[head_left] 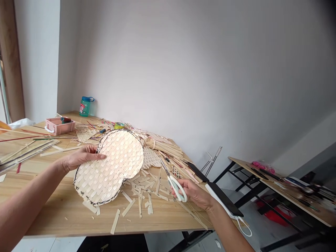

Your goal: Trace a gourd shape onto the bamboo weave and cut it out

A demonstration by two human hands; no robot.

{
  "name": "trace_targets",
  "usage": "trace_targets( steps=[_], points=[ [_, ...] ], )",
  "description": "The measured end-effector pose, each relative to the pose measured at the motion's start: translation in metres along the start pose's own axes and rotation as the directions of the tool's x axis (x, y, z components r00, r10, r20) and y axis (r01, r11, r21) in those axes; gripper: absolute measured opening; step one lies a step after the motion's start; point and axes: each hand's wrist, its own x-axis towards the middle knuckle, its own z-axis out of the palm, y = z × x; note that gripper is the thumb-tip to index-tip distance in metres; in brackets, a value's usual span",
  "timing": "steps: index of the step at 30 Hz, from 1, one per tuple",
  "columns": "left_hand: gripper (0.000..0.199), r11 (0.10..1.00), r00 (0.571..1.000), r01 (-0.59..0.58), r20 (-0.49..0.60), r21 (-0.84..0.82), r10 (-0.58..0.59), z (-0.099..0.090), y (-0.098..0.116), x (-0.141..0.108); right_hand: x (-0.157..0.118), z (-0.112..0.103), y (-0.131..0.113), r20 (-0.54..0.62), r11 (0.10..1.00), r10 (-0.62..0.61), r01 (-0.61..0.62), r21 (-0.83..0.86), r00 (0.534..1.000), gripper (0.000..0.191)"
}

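Note:
My left hand [83, 156] grips a woven bamboo-strip panel [118, 154] by its left edge, thumb on top. The panel is pale, rounded at both ends and pinched in at the middle, with dark stitching along its rim. It is tilted up above the table. In my right hand [193, 191] is a pair of scissors [174, 183] with white handles, the blades pointing up and to the left, apart from the panel. Short cut strips [141, 190] lie scattered on the table between the panel and the scissors.
A bundle of strips [166, 148] and woven pieces cover the back of the wooden table [65, 213]. A pink basket [60, 126] and a teal bottle [84, 106] stand at the left back. A black phone [225, 199] lies at the right edge; another table [283, 189] stands beyond.

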Motion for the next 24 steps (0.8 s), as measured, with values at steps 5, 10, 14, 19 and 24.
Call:
trace_targets(
  steps=[5,10,14,19,24],
  points=[
    [0.018,0.999,0.999,0.028,0.028,0.021,-0.029,0.0,0.001,0.0,0.013,0.025,-0.006,-0.163,0.973,-0.174,0.195,0.122,0.971,0.03],
    [0.018,0.996,0.996,0.074,0.046,0.049,-0.076,-0.006,0.002,0.001,0.068,0.049,-0.026,-0.263,0.908,-0.299,0.358,0.218,0.917,0.029],
    [0.019,0.991,0.992,0.111,0.059,0.074,-0.116,-0.011,0.002,0.002,0.108,0.075,-0.042,-0.276,0.857,-0.326,0.406,0.318,0.904,0.039],
    [0.016,0.983,0.984,0.172,0.043,0.058,-0.175,-0.013,0.001,0.004,0.126,0.101,-0.054,-0.257,0.841,-0.377,0.445,0.308,0.89,0.039],
    [0.006,0.979,0.979,0.197,-0.04,-0.05,-0.199,-0.018,-0.001,0.005,0.134,0.115,-0.054,-0.355,0.801,-0.309,0.442,0.403,0.883,0.042]
  ],
)
